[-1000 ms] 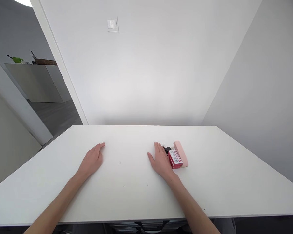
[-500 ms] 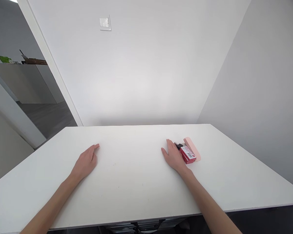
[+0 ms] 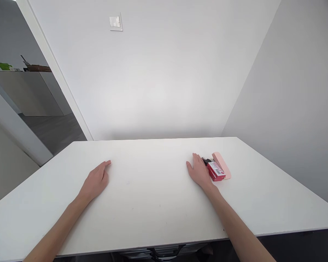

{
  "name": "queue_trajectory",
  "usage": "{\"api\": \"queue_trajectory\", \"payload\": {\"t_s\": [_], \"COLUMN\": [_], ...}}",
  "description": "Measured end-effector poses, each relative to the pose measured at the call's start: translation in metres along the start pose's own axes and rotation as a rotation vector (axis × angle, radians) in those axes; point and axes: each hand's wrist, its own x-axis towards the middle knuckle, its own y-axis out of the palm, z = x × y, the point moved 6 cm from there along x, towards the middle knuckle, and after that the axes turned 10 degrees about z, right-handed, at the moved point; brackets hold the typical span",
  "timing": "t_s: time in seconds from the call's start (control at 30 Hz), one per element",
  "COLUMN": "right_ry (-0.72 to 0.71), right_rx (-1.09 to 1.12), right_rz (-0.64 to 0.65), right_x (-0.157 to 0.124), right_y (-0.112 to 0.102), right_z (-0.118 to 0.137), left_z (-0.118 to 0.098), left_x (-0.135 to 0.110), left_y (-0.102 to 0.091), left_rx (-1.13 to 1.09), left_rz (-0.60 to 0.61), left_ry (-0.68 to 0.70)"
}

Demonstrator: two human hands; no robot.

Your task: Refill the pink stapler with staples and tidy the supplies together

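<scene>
On the right half of the white table point(image 3: 147, 189), my right hand point(image 3: 200, 171) lies with fingers stretched out, its outer edge against a small cluster of things. In that cluster are a red and white box point(image 3: 216, 171), a pink elongated case point(image 3: 222, 165) along its right side, and a black item point(image 3: 207, 161) partly hidden by my fingers; I cannot make out its kind. My left hand point(image 3: 96, 179) rests on the left half of the table, holding nothing, with its fingers extended.
A white wall point(image 3: 158, 80) with a switch plate point(image 3: 115, 22) rises behind the table. At left, a doorway shows a grey cabinet point(image 3: 27, 94) with a green item point(image 3: 4, 66) on top. Below the front edge is a black handle point(image 3: 165, 254).
My right hand has moved to the right, and the red and white box, pink case and black item have shifted right with it. My left hand has stayed in place.
</scene>
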Motion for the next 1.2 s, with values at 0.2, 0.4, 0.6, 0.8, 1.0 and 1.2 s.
{"api": "queue_trajectory", "payload": {"t_s": [0.2, 0.4, 0.6, 0.8, 1.0, 1.2], "right_ry": [0.031, 0.044, 0.027, -0.055, -0.223, -0.270], "right_rx": [-0.014, -0.030, -0.084, -0.170, -0.283, -0.341], "right_rz": [-0.036, -0.083, -0.068, 0.028, 0.190, 0.289], "right_x": [0.008, 0.012, 0.010, 0.001, -0.003, 0.012], "right_y": [0.001, 0.002, 0.003, 0.008, 0.020, 0.026], "right_z": [-0.006, -0.011, -0.010, 0.006, 0.030, 0.041], "left_z": [0.002, -0.001, -0.006, -0.011, -0.028, -0.060], "left_x": [0.001, 0.000, -0.003, -0.006, -0.001, 0.015], "left_y": [0.002, 0.000, -0.001, 0.004, 0.023, 0.042], "left_rx": [0.010, 0.023, 0.036, 0.127, 0.252, 0.301], "left_rz": [-0.004, -0.010, -0.020, -0.034, 0.012, 0.083], "left_ry": [-0.008, -0.004, 0.013, 0.019, 0.018, 0.002]}}
